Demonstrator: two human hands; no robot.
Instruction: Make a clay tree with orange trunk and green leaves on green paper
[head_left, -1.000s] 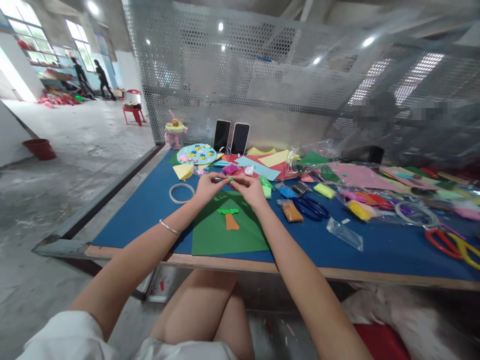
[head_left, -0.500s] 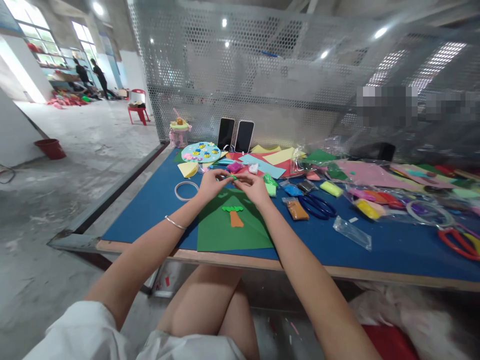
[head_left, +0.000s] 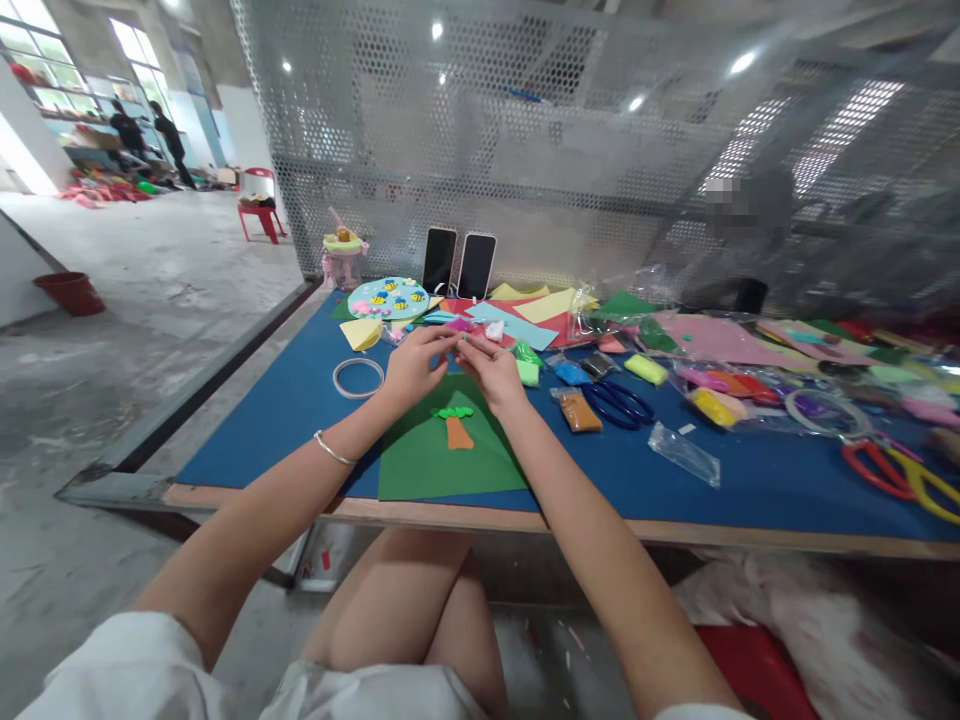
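Observation:
My left hand [head_left: 417, 362] and my right hand [head_left: 489, 366] meet at the fingertips above the far part of a green sheet [head_left: 412, 470]. Both are closed on a small bit of green modelling clay [head_left: 461, 338], mostly covered by the fingers. Below them on the sheet lies a tree shape, with an orange-brown clay trunk [head_left: 459, 434] and a bumpy strip of bright green clay [head_left: 452, 412] across its top. A packet of green clay [head_left: 527, 353] rests just beyond my right hand.
Left of the sheet lies a tape roll [head_left: 358, 379]. To the right are a brown clay packet [head_left: 579, 411], dark blue scissors [head_left: 619, 403] and a clear bag [head_left: 684, 455]. Farther back are a bee-decorated disc [head_left: 388, 299], coloured sheets and two phones [head_left: 477, 266] against the mesh panel.
My fingers have closed further over the green clay, so less of it shows. The whole view has shifted slightly, with the table things now farther left. The tree on the sheet looks the same.

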